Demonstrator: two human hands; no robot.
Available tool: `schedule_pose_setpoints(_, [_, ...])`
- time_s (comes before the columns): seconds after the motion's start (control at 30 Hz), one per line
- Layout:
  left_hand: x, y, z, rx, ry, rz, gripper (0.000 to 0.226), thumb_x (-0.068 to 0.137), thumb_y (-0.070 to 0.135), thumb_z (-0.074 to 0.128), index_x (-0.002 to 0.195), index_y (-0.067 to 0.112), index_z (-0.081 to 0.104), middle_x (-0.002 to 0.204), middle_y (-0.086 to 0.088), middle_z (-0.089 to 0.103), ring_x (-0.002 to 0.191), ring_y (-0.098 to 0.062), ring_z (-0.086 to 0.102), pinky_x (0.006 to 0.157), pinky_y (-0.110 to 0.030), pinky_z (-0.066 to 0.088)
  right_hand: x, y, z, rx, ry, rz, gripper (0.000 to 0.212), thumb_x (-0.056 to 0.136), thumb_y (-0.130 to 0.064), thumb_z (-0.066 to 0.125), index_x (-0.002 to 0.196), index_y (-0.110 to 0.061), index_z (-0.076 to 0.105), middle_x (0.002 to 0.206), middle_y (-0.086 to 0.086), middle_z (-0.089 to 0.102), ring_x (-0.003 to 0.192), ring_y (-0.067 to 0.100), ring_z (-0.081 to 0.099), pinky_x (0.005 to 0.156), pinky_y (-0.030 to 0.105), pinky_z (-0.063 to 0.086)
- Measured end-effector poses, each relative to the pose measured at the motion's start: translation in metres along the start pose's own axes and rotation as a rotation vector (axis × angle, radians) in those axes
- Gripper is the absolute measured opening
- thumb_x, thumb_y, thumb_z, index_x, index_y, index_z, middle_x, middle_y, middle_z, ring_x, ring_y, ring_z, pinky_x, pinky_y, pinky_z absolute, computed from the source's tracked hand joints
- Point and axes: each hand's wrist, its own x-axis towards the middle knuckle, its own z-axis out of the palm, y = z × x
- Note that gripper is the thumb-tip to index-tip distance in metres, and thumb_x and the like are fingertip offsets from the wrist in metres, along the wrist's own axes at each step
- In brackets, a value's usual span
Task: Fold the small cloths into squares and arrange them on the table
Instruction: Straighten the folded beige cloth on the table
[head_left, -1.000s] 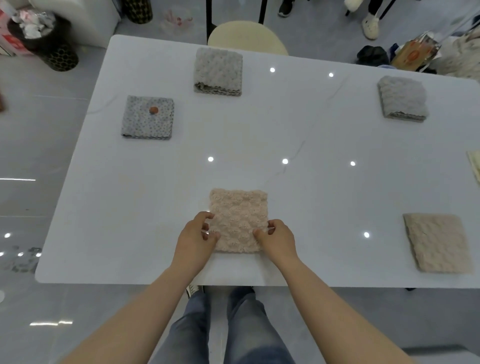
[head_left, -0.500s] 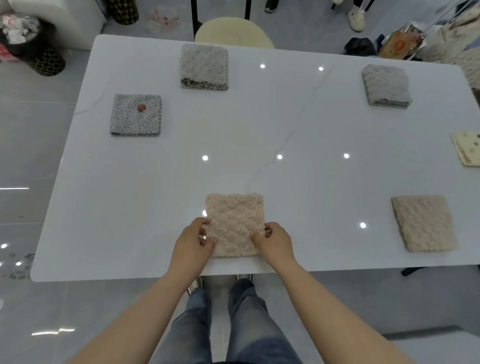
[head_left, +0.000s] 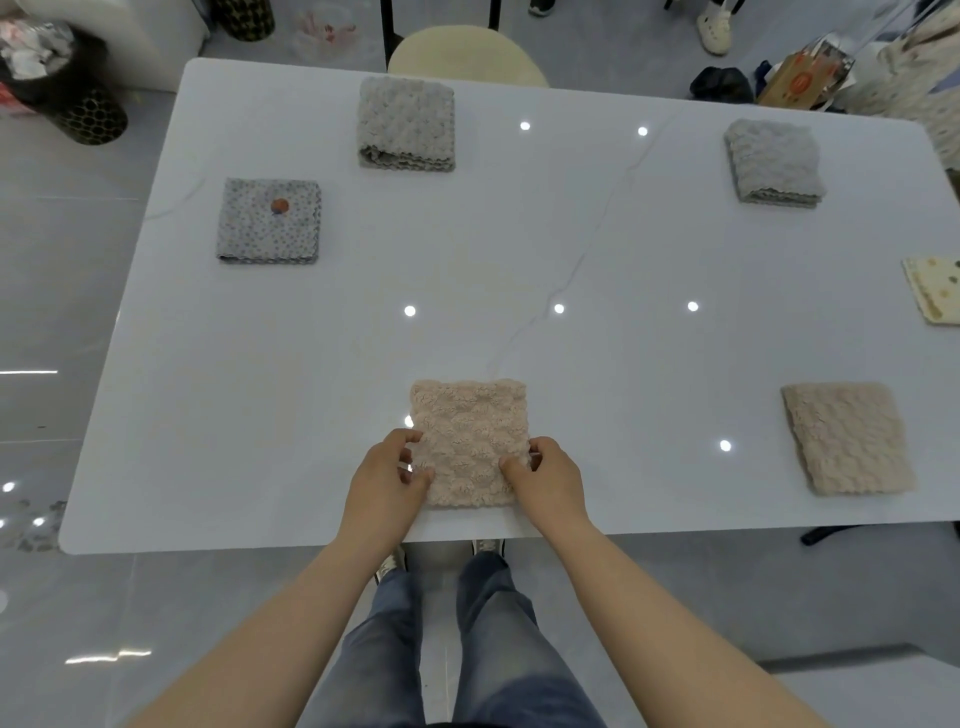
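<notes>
**Folded squares dot a white table**

On our white table (head_left: 571, 249) lie a dotted grey cloth (head_left: 268, 220), two fluffy grey cloths (head_left: 406, 123) (head_left: 774, 162), a beige cloth (head_left: 847, 439) and, cut off at the right edge, a yellow patterned cloth (head_left: 935, 296). All sit well apart from the pink cloth (head_left: 467, 436), which lies flat by the near edge. Our left hand (head_left: 387, 480) and right hand (head_left: 550, 475) pinch its sides, thumbs on top and fingers curled.

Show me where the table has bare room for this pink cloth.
Widest: table centre, bordered by left grey cloth, right grey cloth and pink cloth. Also the near-left corner, below the dotted cloth, and the gap between pink and beige cloth. Crowded: right edge, by the yellow cloth.
</notes>
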Motion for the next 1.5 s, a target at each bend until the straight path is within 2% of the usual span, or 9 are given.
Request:
schedule_pose_setpoints(0.4, [0.005,-0.007,0.006,0.031,-0.028,0.011,0.044,0.088,0.016,0.061,0.130,0.020,0.049,0.108,-0.004,0.053,0.086,-0.015,0.058,0.080,-0.027,0.045,0.001,0.000,-0.002,-0.016,0.038,0.017,0.012,0.091,-0.023,0.058,0.095,-0.015,0.050,0.079,-0.011,0.048,0.081,0.013,0.050,0.056,0.014,0.032])
schedule_pose_setpoints(0.5, [0.006,-0.006,0.007,0.044,-0.054,0.015,0.044,0.089,0.019,0.060,0.131,0.022,0.048,0.110,-0.005,0.053,0.089,-0.016,0.058,0.085,-0.029,0.047,0.001,0.001,-0.001,-0.011,0.049,0.020,0.016,0.091,-0.024,0.058,0.101,-0.011,0.055,0.083,-0.008,0.052,0.082,0.014,0.052,0.058,0.017,0.034])
schedule_pose_setpoints(0.63, [0.005,-0.006,0.008,0.038,-0.060,0.022,0.044,0.089,0.019,0.060,0.132,0.023,0.048,0.110,-0.004,0.052,0.089,-0.016,0.058,0.081,-0.026,0.044,-0.001,0.001,-0.002,-0.010,0.059,0.027,0.022,0.091,-0.024,0.057,0.107,-0.008,0.056,0.089,-0.004,0.055,0.084,0.015,0.053,0.059,0.019,0.036])
schedule_pose_setpoints(0.8, [0.003,-0.006,0.007,0.039,-0.091,0.035,0.045,0.090,0.021,0.059,0.133,0.025,0.046,0.112,-0.002,0.051,0.090,-0.014,0.058,0.079,-0.022,0.041,-0.002,0.002,-0.003,-0.005,0.060,0.061,0.026,0.091,-0.024,0.058,0.110,-0.006,0.055,0.090,-0.003,0.055,0.085,0.016,0.053,0.069,0.025,0.037])
schedule_pose_setpoints(0.97, [0.002,-0.005,0.005,0.035,-0.084,0.051,0.046,0.089,0.019,0.060,0.133,0.023,0.046,0.111,-0.002,0.052,0.087,-0.012,0.057,0.077,-0.020,0.040,-0.002,0.002,-0.003,-0.009,0.056,0.062,0.026,0.092,-0.024,0.057,0.110,-0.006,0.056,0.086,-0.005,0.053,0.084,0.016,0.053,0.065,0.025,0.037])
schedule_pose_setpoints(1.1, [0.000,-0.004,0.004,0.006,-0.067,0.038,0.046,0.089,0.019,0.061,0.133,0.023,0.047,0.110,-0.002,0.053,0.085,-0.009,0.057,0.074,-0.018,0.041,-0.005,0.003,-0.004,0.001,0.055,0.049,0.028,0.092,-0.024,0.056,0.115,-0.007,0.054,0.092,-0.003,0.056,0.085,0.015,0.053,0.060,0.017,0.036])
schedule_pose_setpoints(1.23, [-0.003,-0.004,0.002,-0.017,-0.047,0.047,0.046,0.088,0.018,0.061,0.132,0.022,0.048,0.109,-0.001,0.053,0.087,-0.010,0.057,0.069,-0.009,0.038,-0.007,0.003,-0.005,-0.012,0.062,0.052,0.037,0.093,-0.025,0.057,0.124,-0.006,0.051,0.107,0.003,0.058,0.097,0.017,0.053,0.076,0.023,0.037])
schedule_pose_setpoints(1.37, [-0.005,-0.001,-0.002,-0.027,0.000,0.037,0.047,0.087,0.018,0.063,0.132,0.020,0.048,0.110,0.000,0.054,0.087,-0.008,0.057,0.069,-0.011,0.039,-0.010,0.002,-0.006,-0.022,0.078,0.036,0.041,0.092,-0.024,0.057,0.129,-0.008,0.048,0.114,0.004,0.056,0.101,0.017,0.053,0.081,0.023,0.038])
schedule_pose_setpoints(1.5, [-0.009,0.003,-0.007,0.010,0.080,0.116,0.039,0.086,0.016,0.064,0.123,0.018,0.053,0.105,0.003,0.055,0.087,-0.009,0.056,0.072,-0.014,0.042,-0.020,-0.005,-0.006,-0.140,0.187,-0.159,0.032,0.089,-0.018,0.056,0.120,-0.017,0.052,0.112,-0.002,0.051,0.100,0.013,0.052,0.086,0.028,0.045])
